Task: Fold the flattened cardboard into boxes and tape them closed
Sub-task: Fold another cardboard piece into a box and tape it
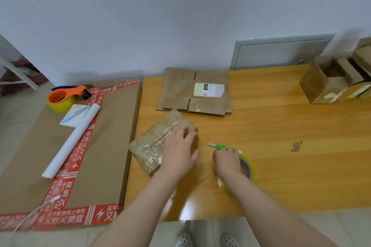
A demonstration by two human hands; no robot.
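A small brown box (154, 146), wrapped in clear tape, lies tilted near the table's left edge. My left hand (178, 150) rests flat on its right end, fingers fairly straight. Just to the right, my right hand (226, 162) lies over a roll of yellowish clear tape (249, 168). Its curled fingers close on the handle of a green utility knife (217, 146), whose blade points left. A stack of flattened cardboard (192, 90) with a white label lies at the table's back, against the wall.
The wooden table (281, 136) carries several folded boxes (329, 82) at its back right corner. On the left, a large flat carton (108, 136) edged in red printed tape holds an orange tape dispenser (64, 96), a notepad with a pen (75, 115) and a white paper roll (72, 140).
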